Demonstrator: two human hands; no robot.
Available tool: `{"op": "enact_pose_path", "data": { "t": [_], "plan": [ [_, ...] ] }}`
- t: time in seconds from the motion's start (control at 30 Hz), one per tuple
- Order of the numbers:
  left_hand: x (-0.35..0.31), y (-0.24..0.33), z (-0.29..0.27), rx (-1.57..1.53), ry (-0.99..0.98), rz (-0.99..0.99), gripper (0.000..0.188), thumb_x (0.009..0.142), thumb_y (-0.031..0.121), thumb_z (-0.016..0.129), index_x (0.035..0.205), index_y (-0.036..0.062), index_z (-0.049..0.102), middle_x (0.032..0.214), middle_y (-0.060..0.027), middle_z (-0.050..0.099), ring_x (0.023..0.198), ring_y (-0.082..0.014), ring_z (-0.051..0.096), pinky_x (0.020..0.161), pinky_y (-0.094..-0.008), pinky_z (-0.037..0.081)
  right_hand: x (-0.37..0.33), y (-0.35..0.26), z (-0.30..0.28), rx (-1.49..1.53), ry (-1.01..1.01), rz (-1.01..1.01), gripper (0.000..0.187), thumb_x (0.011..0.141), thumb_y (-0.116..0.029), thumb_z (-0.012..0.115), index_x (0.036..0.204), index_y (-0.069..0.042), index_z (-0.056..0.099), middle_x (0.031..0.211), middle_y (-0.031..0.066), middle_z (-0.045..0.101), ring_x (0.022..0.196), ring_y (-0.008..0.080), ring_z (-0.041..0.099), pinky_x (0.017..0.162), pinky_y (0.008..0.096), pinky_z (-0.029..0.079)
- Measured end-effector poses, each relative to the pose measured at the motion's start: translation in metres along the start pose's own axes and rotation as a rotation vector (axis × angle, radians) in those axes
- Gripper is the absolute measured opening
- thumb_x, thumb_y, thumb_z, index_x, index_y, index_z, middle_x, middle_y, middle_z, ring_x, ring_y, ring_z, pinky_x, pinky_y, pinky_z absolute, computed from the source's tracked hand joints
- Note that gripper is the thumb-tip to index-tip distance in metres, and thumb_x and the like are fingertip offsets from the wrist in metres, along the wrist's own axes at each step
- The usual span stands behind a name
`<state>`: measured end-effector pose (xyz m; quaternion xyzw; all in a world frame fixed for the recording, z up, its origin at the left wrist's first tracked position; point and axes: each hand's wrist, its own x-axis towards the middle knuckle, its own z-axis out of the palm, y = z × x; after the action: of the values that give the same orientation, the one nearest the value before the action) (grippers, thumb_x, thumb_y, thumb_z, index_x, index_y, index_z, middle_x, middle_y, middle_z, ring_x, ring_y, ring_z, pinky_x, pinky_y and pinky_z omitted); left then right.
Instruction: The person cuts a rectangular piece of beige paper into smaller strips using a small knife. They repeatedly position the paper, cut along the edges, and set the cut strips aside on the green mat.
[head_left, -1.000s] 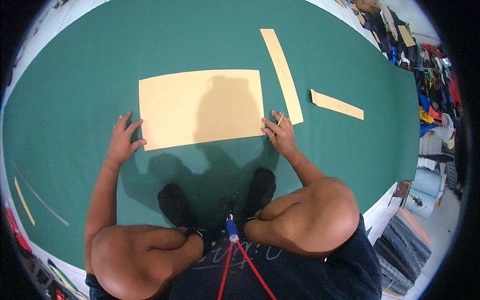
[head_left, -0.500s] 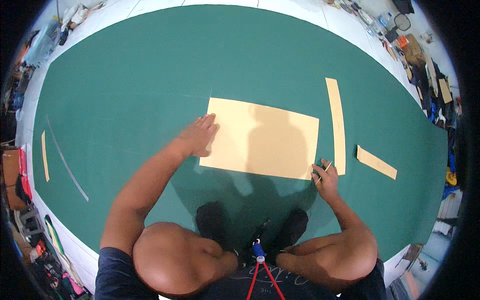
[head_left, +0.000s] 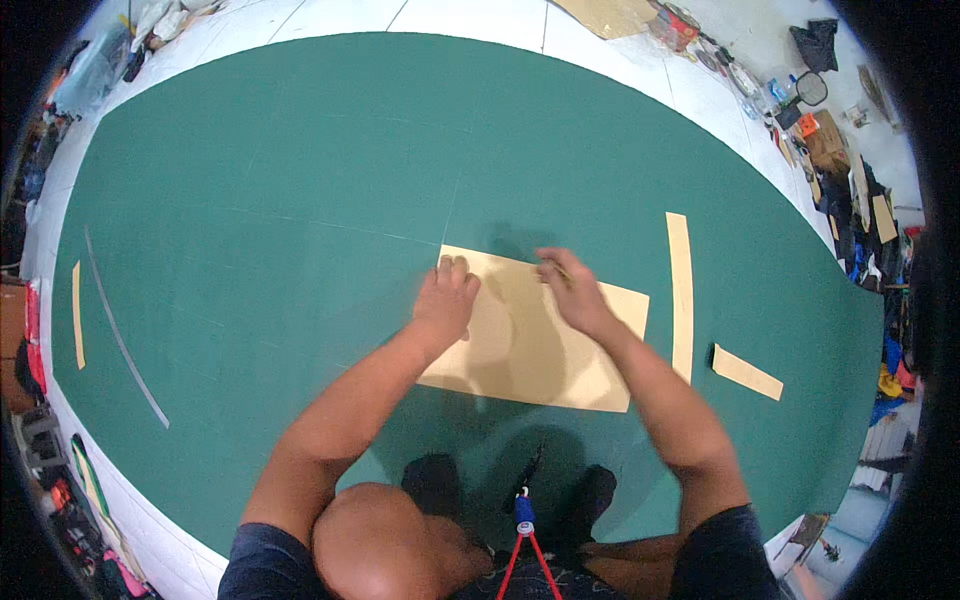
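Observation:
A rectangular tan card sheet (head_left: 600, 375) lies flat on a wide green cloth (head_left: 330, 150). My left hand (head_left: 446, 300) presses down on the sheet's left part, its fingers extended toward the far left corner. Over the far edge, right of that hand, is my right hand (head_left: 578, 295), its fingers closed around a thin pencil-like stick (head_left: 562, 268). The stick's tip is too blurred to tell whether it touches the cloth. Faint pale lines run across the cloth, some meeting near the sheet's far left corner.
Right of the sheet lie a long tan strip (head_left: 680, 290) and a shorter tan strip (head_left: 748, 372). At the far left are a narrow tan strip (head_left: 78, 315) and a curved grey strip (head_left: 125, 335). White floor tiles (head_left: 470, 18) and clutter surround the cloth. My feet are near the sheet.
My right hand has moved with the stick from the sheet's near right corner to its far edge. My left hand has shifted farther onto the sheet. The view has also shifted.

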<state>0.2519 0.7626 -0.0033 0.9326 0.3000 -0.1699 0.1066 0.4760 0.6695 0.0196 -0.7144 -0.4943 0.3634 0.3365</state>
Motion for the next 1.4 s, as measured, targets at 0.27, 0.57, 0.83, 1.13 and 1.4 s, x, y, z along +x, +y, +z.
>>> {"op": "enact_pose_path", "data": {
  "t": [0.27, 0.57, 0.83, 1.13, 1.4],
  "plan": [
    [0.006, -0.008, 0.006, -0.108, -0.131, 0.018, 0.112, 0.069, 0.033, 0.094, 0.156, -0.005, 0.034, 0.164, -0.0327, 0.022, 0.152, -0.0449, 0.031, 0.12, -0.0463, 0.039, 0.071, -0.02, 0.121, -0.037, 0.142, -0.127, 0.031, 0.103, -0.024, 0.058, 0.117, 0.0, 0.072, 0.118, 0.017, 0.073, 0.097, 0.0304, 0.072, 0.089, 0.0392, 0.056],
    [0.007, -0.007, 0.008, -0.107, -0.121, 0.015, 0.113, 0.07, 0.031, 0.094, 0.155, -0.0093, 0.031, 0.161, -0.035, 0.027, 0.15, -0.0477, 0.031, 0.12, -0.0482, 0.038, 0.077, -0.028, 0.125, -0.02, 0.129, -0.083, 0.026, 0.1, -0.02, 0.059, 0.111, -0.001, 0.074, 0.112, 0.0179, 0.074, 0.101, 0.0363, 0.071, 0.092, 0.0428, 0.055],
    [0.009, -0.009, 0.014, -0.154, -0.114, 0.014, 0.118, 0.067, 0.029, 0.096, 0.155, -0.0093, 0.029, 0.161, -0.0362, 0.025, 0.15, -0.0482, 0.032, 0.12, -0.0489, 0.038, 0.078, -0.025, 0.123, -0.113, 0.111, -0.16, 0.025, 0.1, -0.019, 0.06, 0.113, -0.001, 0.072, 0.114, 0.0208, 0.072, 0.101, 0.0384, 0.07, 0.091, 0.0432, 0.055],
    [0.008, -0.009, 0.013, -0.172, -0.058, -0.01, 0.119, 0.066, 0.026, 0.096, 0.161, 0.0096, 0.026, 0.16, -0.0406, 0.021, 0.149, -0.055, 0.028, 0.12, -0.0514, 0.038, 0.033, 0.013, 0.057, -0.29, 0.151, -0.054, 0.025, 0.101, -0.017, 0.057, 0.116, -0.001, 0.069, 0.113, 0.0217, 0.071, 0.103, 0.0409, 0.068, 0.091, 0.0471, 0.054],
    [0.014, 0.005, 0.0, -0.063, -0.168, 0.0, 0.114, 0.071, 0.026, 0.093, 0.163, 0.0354, 0.027, 0.161, -0.0408, 0.017, 0.149, -0.0579, 0.026, 0.12, -0.0549, 0.035, 0.028, 0.022, 0.058, -0.291, 0.22, -0.081, 0.024, 0.103, -0.018, 0.057, 0.116, -0.001, 0.069, 0.111, 0.0223, 0.072, 0.099, 0.0408, 0.069, 0.087, 0.0461, 0.055]
  ]
}}
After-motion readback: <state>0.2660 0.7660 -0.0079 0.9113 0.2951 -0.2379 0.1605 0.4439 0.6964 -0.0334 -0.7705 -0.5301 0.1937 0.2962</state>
